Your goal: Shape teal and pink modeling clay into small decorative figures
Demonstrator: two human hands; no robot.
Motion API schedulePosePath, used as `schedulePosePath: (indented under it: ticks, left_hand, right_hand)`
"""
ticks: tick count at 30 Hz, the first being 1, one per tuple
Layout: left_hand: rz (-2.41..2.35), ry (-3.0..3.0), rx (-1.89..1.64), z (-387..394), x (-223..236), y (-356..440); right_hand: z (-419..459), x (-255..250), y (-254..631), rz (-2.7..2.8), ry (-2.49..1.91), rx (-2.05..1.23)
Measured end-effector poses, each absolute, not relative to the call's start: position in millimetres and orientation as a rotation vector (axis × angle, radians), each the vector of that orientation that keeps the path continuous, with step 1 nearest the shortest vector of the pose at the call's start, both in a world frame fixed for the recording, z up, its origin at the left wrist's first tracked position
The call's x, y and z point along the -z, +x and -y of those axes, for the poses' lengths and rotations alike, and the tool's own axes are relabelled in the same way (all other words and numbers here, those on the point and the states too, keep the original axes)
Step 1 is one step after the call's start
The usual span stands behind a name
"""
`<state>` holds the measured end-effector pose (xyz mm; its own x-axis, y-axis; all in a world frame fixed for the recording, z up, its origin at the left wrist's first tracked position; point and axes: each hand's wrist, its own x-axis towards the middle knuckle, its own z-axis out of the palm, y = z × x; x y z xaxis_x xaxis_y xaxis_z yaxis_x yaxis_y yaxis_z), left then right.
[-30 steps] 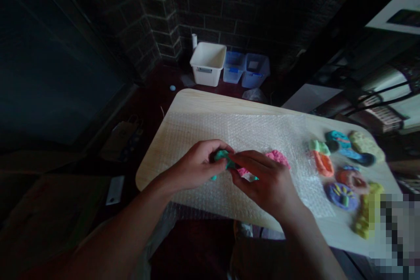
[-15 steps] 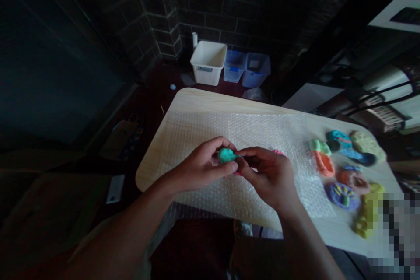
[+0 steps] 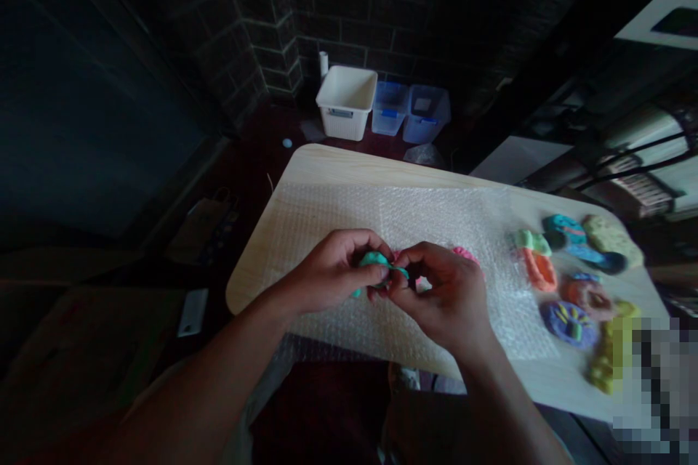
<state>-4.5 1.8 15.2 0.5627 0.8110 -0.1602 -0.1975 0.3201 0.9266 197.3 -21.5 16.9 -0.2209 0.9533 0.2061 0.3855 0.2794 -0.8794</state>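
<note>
Above the bubble wrap (image 3: 321,221), my left hand (image 3: 332,269) pinches a small soft green piece (image 3: 373,259) between thumb and fingers. My right hand (image 3: 444,290) grips its narrow right end with thumb and forefinger. Both hands are closed, their fingertips close together. The piece looks flattened and twisted; whether it is clay or yarn I cannot tell. A bit of green also shows below my left thumb. Behind and beneath my right hand lies a pink thing (image 3: 465,254), mostly hidden by the fingers.
Several colourful soft-looking crafts lie on the table's right side, among them a green-and-orange one (image 3: 537,261), a blue one (image 3: 570,232) and a purple disc (image 3: 570,325). A white bin (image 3: 346,112) and two blue-tinted boxes (image 3: 425,116) stand on the floor beyond the wooden table (image 3: 338,160).
The green piece was a rounder lump with a thin end; now it looks flatter, with a wider strip at my right fingertips. My hands have shifted only slightly.
</note>
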Motion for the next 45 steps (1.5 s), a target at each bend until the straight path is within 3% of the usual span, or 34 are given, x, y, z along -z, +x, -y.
schedulePosePath:
  ticks: [8,16,25,45]
  left_hand:
    - [-0.901,1.098,-0.729,-1.5,-16.4,-14.1]
    - [-0.820,1.162,-0.665,0.0,-21.1,-11.7]
    - [-0.813,1.137,-0.697,0.6,-20.3,-12.6]
    - [-0.868,1.317,-0.696,6.8,-24.7,-15.4]
  right_hand:
    - [15.9,-23.3,204.6,1.997,-0.936,-0.797]
    - [21.2,-28.3,194.7,2.042,-1.078,-0.514]
    - [19.5,-25.4,195.5,1.950,-1.076,-0.776]
    - [23.7,-18.8,191.1,1.857,-1.133,-0.761]
